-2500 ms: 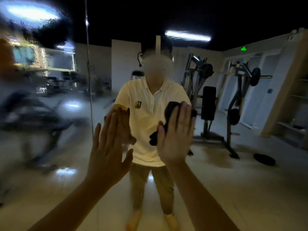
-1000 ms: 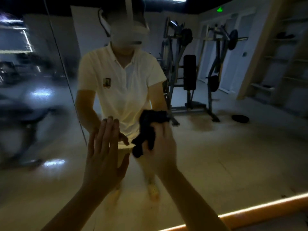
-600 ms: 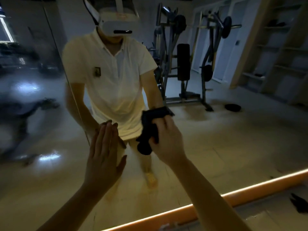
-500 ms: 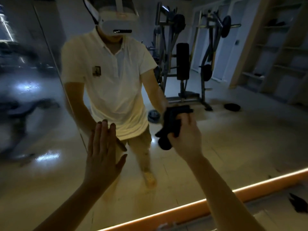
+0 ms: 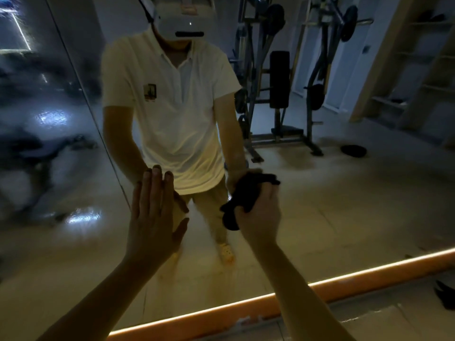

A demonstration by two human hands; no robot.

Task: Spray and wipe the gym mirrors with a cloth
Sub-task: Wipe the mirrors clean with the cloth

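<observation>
Orange light (image 5: 344,281) glows along the bottom edge of the mirror (image 5: 344,205) in front of you. Your left hand (image 5: 152,217) lies flat on the glass, fingers (image 5: 155,183) straight and close together, thumb out. Your right hand (image 5: 261,217) curls its fingers round the dark cloth (image 5: 243,193) and holds it against the glass, just right of the left hand. Farther back, the glass shows your white shirt (image 5: 172,107) and a weight machine (image 5: 278,80).

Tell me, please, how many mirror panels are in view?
2: a smeared panel left of the seam, and a clearer panel right of it. Others may lie beyond the frame.
</observation>
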